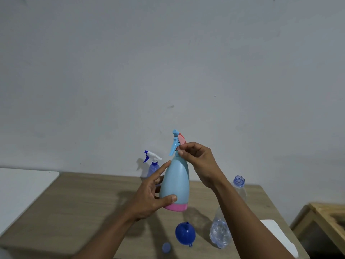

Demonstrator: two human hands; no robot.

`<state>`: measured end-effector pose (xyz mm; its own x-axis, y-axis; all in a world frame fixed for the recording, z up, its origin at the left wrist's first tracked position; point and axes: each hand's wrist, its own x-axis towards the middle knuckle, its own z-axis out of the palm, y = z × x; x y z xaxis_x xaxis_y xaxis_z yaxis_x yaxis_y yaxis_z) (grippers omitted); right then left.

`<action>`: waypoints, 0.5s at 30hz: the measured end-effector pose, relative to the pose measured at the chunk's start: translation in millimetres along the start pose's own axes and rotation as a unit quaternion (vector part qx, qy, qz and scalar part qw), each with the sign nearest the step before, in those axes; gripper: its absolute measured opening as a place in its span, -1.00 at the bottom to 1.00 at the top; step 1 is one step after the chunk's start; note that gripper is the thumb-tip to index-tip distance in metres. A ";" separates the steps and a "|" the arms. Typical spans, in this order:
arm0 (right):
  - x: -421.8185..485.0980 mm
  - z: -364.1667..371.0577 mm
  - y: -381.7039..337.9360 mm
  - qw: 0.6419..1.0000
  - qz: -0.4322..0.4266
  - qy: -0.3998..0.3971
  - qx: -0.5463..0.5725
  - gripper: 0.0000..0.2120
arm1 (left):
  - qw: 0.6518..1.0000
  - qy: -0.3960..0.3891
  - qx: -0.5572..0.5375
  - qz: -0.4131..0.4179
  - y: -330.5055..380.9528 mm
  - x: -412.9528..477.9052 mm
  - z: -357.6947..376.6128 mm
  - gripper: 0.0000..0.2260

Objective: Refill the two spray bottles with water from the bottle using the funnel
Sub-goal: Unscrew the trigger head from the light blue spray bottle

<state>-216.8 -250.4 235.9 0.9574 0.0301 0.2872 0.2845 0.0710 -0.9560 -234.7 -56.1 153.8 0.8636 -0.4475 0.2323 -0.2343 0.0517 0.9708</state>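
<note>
A light blue spray bottle (pixel 175 182) with a pink base is held above the table. My left hand (pixel 152 197) holds its body from the left, thumb across the lower part. My right hand (pixel 199 163) pinches the collar under its blue and pink spray head. A second spray bottle (pixel 152 165), translucent blue with a white and blue trigger, stands at the back of the wooden table (pixel 84 206). A blue funnel (pixel 185 234) lies mouth down near the front. The clear water bottle (pixel 224 225) stands uncapped at the right, partly behind my right forearm.
A small blue cap (pixel 166 247) lies on the table near the front edge. A white board (pixel 22 187) lies at the left. A white sheet (pixel 280 238) sits at the table's right end. A wooden frame (pixel 328 219) stands to the right, beyond the table.
</note>
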 end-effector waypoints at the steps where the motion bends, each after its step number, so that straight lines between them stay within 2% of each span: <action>1: 0.6 1.0 0.6 1.000 -0.002 0.001 0.004 -0.89 | 1.000 0.002 0.000 -0.001 0.0 0.4 0.1 -0.17; 15: 5.6 -0.1 4.1 0.999 0.003 0.003 -0.047 -0.88 | 0.999 0.020 0.025 0.006 -7.6 5.3 -0.3 -0.13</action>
<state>-210.3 -250.0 233.6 0.9595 0.0236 0.2808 0.2813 -0.0223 -0.9594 -228.2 -58.6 147.7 0.8771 -0.4117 0.2472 -0.2660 0.0119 0.9639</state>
